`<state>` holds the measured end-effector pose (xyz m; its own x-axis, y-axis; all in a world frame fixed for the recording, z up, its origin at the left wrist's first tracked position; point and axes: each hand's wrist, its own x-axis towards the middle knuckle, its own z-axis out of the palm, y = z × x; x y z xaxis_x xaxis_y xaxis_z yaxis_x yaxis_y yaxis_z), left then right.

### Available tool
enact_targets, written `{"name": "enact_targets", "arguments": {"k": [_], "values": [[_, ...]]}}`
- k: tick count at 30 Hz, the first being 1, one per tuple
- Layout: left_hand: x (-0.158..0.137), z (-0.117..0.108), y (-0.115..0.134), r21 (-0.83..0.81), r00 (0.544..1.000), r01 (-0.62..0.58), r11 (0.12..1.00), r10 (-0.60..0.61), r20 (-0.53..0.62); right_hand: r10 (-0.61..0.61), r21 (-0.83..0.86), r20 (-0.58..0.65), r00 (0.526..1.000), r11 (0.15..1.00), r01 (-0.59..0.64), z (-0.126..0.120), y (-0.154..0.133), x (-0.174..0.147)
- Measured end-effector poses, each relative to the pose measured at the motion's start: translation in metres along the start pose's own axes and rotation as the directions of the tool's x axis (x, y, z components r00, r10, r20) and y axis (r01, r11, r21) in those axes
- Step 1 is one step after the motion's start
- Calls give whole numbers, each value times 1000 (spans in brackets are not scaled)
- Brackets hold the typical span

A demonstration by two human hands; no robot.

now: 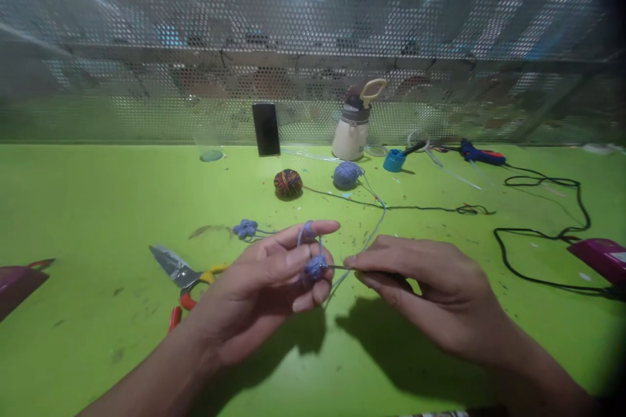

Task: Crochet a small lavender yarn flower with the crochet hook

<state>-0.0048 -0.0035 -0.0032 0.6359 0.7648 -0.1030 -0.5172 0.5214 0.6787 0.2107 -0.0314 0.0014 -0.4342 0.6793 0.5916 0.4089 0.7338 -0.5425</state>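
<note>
My left hand (274,273) pinches a small piece of purple crochet work (315,267) between thumb and fingers. Purple yarn loops around its raised index finger. In my right hand (420,287) is a thin metal crochet hook (338,267), its tip at the crochet piece. From the work the yarn strand (375,229) runs back to a purple yarn ball (347,175). A finished-looking purple crochet flower (245,229) lies on the green table just beyond my left hand. Scissors (182,272) with red and yellow handles lie left of that hand, partly hidden by my forearm.
Farther back are a dark multicoloured yarn ball (288,183), a phone (266,129) standing upright, a bottle (351,130), a blue pot (394,160) and a clear cup (211,151). A glue gun (482,154) trails a black cord on the right, near a magenta object (599,259).
</note>
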Motion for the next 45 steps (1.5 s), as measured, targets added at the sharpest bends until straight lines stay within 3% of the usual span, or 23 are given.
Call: {"name": "enact_targets", "arguments": {"k": [5,24,28,31,33,36,38,39,41,45], "values": [[-1,2,1,106,998,-17,994,23,-54,0,-35,-6,1000,999,-1,0,0,-1],[-3,0,2,33,999,5,999,-4,-35,-36,-69,19,999,997,38,-4,2,-2],[-3,-1,1,29,999,4,1000,-3,-45,-14,-42,18,1000,999,15,-6,2,-2],[-2,0,1,67,999,6,998,-4,-33,60,89,35,998,994,-63,-7,3,0],[-2,0,-1,103,999,-4,995,8,-33,201,288,90,976,932,-218,-5,4,0],[-2,-1,-3,176,998,-37,984,44,-38,417,582,273,867,646,-494,2,8,0],[-2,-2,-6,238,996,-72,969,83,-37,469,678,356,808,466,-569,8,11,-2],[-3,-2,-7,274,994,-93,957,107,-36,482,702,365,796,419,-576,10,11,-2],[-3,-2,-8,354,988,-132,926,153,-31,503,710,360,786,398,-580,12,12,-2],[-2,0,-10,528,968,-184,829,247,-51,535,650,341,773,460,-605,12,10,0]]}}
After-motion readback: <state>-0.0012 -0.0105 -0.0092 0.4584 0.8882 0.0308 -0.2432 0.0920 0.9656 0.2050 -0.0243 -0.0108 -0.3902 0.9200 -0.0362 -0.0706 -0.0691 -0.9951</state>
